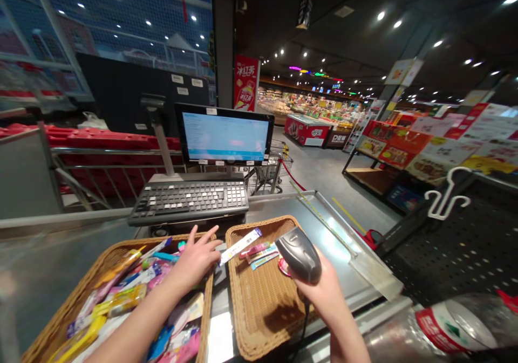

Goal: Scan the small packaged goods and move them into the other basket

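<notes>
My right hand (324, 290) grips a grey barcode scanner (298, 254) over the right wicker basket (259, 303), its head pointing toward the far end. My left hand (196, 260) reaches over the left wicker basket (87, 282) and pinches the end of a long white packet (239, 246), which stretches across the gap into the right basket. The left basket is full of several colourful small packets (125, 298). A few slim packets (259, 252) lie at the far end of the right basket.
A black keyboard (190, 200) and a lit checkout screen (225, 135) stand behind the baskets on the steel counter (327, 223). A dark perforated panel (465, 244) with a white hook is at right. Shopping carts and store shelves lie beyond.
</notes>
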Motion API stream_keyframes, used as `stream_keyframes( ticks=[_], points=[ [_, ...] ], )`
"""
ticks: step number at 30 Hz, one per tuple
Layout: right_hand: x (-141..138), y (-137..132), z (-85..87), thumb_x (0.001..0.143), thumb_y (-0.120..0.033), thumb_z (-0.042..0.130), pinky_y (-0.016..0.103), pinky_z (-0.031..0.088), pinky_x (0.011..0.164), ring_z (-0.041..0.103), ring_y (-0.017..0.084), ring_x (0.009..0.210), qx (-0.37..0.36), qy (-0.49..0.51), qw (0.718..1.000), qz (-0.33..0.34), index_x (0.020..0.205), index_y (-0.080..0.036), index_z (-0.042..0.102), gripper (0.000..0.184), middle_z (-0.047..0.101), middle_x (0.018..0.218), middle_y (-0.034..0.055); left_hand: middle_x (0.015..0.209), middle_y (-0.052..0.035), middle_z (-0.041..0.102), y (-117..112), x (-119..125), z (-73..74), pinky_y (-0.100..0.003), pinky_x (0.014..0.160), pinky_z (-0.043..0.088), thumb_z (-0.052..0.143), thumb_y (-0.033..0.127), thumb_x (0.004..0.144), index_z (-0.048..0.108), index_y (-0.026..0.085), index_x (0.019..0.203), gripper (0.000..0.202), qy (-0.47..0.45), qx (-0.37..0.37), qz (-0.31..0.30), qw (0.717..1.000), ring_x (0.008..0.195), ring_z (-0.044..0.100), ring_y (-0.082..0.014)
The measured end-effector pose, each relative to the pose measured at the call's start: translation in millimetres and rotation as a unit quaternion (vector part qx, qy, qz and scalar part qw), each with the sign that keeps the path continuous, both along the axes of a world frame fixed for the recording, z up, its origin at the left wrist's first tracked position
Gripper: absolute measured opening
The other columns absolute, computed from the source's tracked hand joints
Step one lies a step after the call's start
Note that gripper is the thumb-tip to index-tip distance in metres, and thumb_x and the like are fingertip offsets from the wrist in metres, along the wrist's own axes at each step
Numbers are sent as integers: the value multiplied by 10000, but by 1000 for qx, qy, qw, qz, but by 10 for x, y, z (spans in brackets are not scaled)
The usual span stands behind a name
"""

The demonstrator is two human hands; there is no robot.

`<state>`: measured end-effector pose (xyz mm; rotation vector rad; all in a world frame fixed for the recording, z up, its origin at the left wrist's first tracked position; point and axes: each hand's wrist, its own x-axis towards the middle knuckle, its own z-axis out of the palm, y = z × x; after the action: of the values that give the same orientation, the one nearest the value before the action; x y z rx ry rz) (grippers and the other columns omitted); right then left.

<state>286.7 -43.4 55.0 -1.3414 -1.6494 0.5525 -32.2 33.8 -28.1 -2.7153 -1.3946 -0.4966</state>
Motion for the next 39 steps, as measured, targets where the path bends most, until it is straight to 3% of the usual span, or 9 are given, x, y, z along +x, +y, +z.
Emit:
stream_keyframes(
  ticks=[5, 10, 13, 16, 19, 22, 27, 32, 39],
  points=[
    [35, -47, 45, 751, -303, 669, 378, 561, 834, 698, 268, 916, 19, -15, 1000, -3, 1026, -174, 707, 306, 738, 1019, 107, 1164, -16, 712, 68, 0, 124, -665, 1163, -34, 604, 104, 819, 680, 249, 707, 199, 17, 12, -27, 999, 1360, 453, -282],
    [107, -102, 60, 733, -333, 668, 376, 567, 783, 697, 278, 877, 25, -35, 999, -28, 963, -172, 702, 283, 734, 942, 103, 1192, 23, 696, 71, -310, 66, -584, 1193, -37, 626, 168, 824, 672, 266, 677, 183, 16, -3, -62, 998, 1372, 431, -233],
    [110, -119, 56, 730, -346, 664, 387, 565, 775, 695, 277, 849, 18, -36, 999, -37, 938, -169, 695, 275, 732, 917, 106, 1252, 37, 668, 21, -419, 54, -616, 1179, -28, 583, 131, 803, 674, 271, 698, 198, 18, -42, -59, 997, 1393, 399, -240],
    [75, -122, 65, 733, -338, 664, 380, 566, 762, 693, 268, 836, 11, -27, 999, -29, 987, -169, 686, 306, 733, 916, 99, 1335, -17, 621, -28, -329, 89, -690, 1144, 78, 547, 171, 802, 687, 265, 800, 169, 13, -55, 0, 998, 1406, 378, -291],
    [38, -117, 73, 744, -329, 663, 377, 565, 768, 691, 265, 838, 16, -23, 999, -20, 1036, -163, 680, 336, 733, 934, 98, 1364, -111, 600, -51, -119, 66, -714, 1123, 142, 634, 314, 787, 683, 227, 854, 121, 7, -16, 67, 998, 1401, 379, -356],
    [25, -107, 59, 755, -316, 660, 379, 562, 790, 688, 263, 848, 29, -20, 999, -12, 1036, -170, 683, 317, 730, 944, 92, 1351, -151, 610, -61, 37, -43, -708, 1134, 125, 707, 307, 729, 691, 206, 830, 144, 17, 23, 79, 996, 1388, 397, -379],
    [31, -88, -3, 746, -283, 684, 383, 553, 838, 694, 271, 905, 20, -13, 999, -22, 1089, -161, 670, 364, 729, 1000, 94, 1264, -122, 674, -51, 49, -122, -709, 1138, 121, 659, 216, 741, 688, 213, 762, 36, -12, 24, 69, 997, 1331, 474, -365],
    [7, -45, -47, 741, -259, 689, 386, 555, 836, 701, 268, 906, 1, 0, 1000, -19, 1101, -157, 667, 375, 733, 1018, 95, 1333, -117, 634, 59, 76, 79, -707, 1134, 141, 639, 214, 761, 673, 208, 797, 51, -26, 19, 59, 998, 1358, 448, -354],
    [-28, -1, -37, 733, -280, 676, 414, 547, 849, 690, 278, 918, 21, -11, 1000, -16, 1002, -145, 694, 302, 724, 1002, 117, 1439, -115, 545, 269, 187, 506, -682, 1153, 116, 595, 270, 840, 652, 210, 892, 98, -28, 102, 32, 994, 1406, 387, -330]
  ],
)
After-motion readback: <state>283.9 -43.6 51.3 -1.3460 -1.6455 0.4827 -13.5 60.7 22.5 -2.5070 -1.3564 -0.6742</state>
